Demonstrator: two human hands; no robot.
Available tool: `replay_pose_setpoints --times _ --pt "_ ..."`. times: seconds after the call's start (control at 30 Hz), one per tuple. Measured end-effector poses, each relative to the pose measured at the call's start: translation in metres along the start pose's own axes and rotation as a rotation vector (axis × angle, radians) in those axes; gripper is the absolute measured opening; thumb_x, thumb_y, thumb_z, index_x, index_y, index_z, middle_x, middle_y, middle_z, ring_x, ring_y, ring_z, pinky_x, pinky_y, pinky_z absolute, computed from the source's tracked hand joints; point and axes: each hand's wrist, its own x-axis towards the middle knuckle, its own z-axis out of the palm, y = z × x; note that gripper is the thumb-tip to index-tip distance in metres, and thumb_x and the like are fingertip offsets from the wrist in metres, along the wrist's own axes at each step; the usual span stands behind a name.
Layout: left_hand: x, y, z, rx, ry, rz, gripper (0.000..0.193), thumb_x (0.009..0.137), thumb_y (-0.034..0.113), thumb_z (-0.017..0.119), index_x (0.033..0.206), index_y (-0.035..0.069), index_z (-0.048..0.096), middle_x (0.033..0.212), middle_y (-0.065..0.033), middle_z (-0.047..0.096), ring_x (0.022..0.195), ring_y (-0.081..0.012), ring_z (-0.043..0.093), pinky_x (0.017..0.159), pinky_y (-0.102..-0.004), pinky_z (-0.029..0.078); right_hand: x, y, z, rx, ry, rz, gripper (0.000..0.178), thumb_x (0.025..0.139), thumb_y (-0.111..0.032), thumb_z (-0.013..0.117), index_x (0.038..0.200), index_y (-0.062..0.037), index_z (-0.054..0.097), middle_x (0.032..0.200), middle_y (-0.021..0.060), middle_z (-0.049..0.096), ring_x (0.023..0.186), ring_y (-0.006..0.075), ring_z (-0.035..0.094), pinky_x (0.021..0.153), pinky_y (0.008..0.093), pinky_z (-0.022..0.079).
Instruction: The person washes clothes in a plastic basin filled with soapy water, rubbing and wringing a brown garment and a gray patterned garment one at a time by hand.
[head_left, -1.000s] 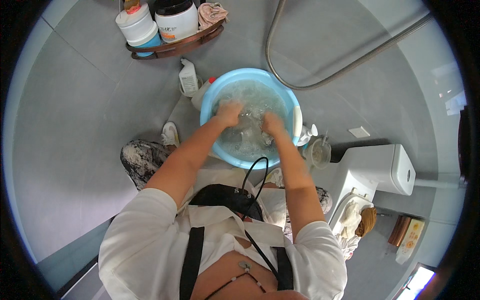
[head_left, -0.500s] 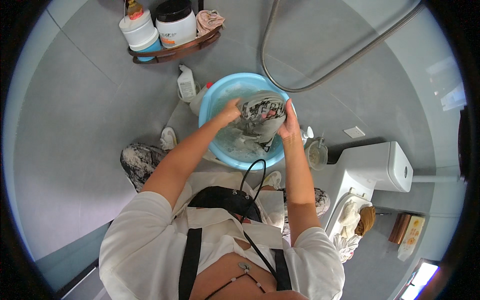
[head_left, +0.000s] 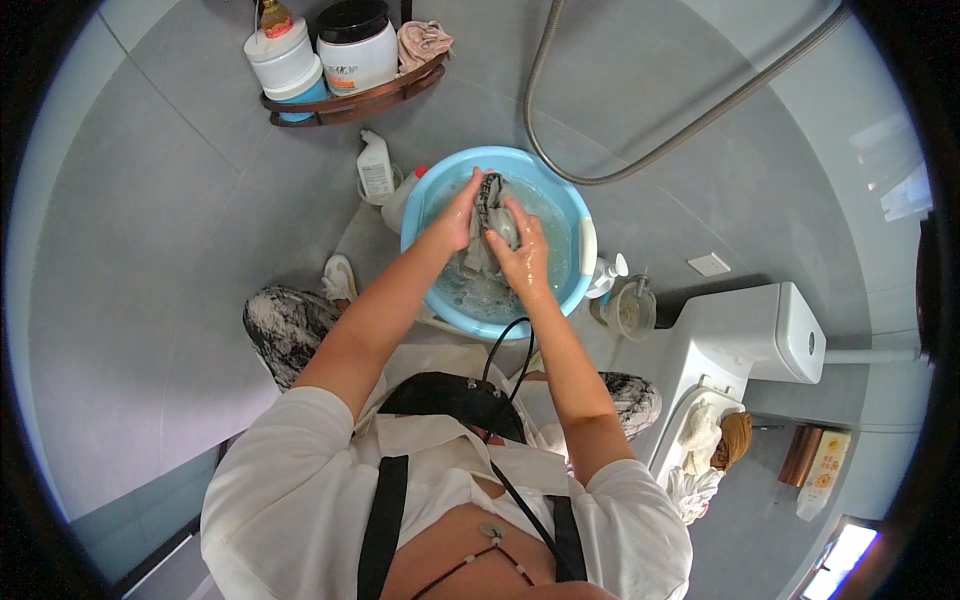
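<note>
Blue basin holds sudsy water, left hand and right hand clamped on grey cloth.

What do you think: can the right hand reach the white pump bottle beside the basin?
Probably yes, if the right hand lets go of the cloth: only the blue basin's rim seems to lie between hand and pump bottle.

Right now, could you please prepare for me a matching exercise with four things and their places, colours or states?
1. Patterned cloth
2. Basin
3. Hose
4. Pink cloth

A. Metallic grey and curved
B. On the brown shelf
C. Between the left hand and right hand
D. Light blue, with water inside

Pairs: 1-C, 2-D, 3-A, 4-B
</note>
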Motion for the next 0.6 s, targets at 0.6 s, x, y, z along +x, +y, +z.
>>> replay_pose_setpoints --times 0.6 --pt "0.001 -0.016 0.015 0.990 0.317 0.219 0.039 0.082 0.033 0.047 0.092 -0.003 0.058 0.082 -0.0111 0.059 0.075 -0.0224 0.055 0.074 -0.0363 0.042 0.034 0.085 -0.023 -0.218 0.174 0.385 0.027 0.081 -0.030 0.049 0.092 -0.0069 0.058 0.085 0.0212 0.058 0.083 0.0363 0.055 0.074 0.0431 0.041"
